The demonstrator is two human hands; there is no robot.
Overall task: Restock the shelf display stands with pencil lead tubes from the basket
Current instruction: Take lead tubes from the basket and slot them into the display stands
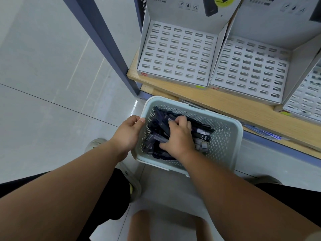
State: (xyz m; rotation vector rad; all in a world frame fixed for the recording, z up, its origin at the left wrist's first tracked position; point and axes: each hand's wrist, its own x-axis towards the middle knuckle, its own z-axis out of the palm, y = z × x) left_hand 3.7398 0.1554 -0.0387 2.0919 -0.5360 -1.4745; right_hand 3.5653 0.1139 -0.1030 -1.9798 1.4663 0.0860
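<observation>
A pale perforated basket (229,136) sits on the floor below the shelf, full of dark pencil lead tubes (204,135). My left hand (127,134) grips the basket's left rim, thumb over the edge. My right hand (178,138) is down inside the basket, fingers curled round several dark tubes. On the wooden shelf (217,101) stand white cardboard display stands with rows of empty slots: one on the left (177,53), one in the middle (251,70), and part of a third (305,98) at the right edge.
A grey-blue shelf post (104,42) slants down to the floor left of the stands. Pale tiled floor (43,84) spreads to the left. My knees and shoes lie below the basket. Flat packets (265,132) stick out under the shelf board.
</observation>
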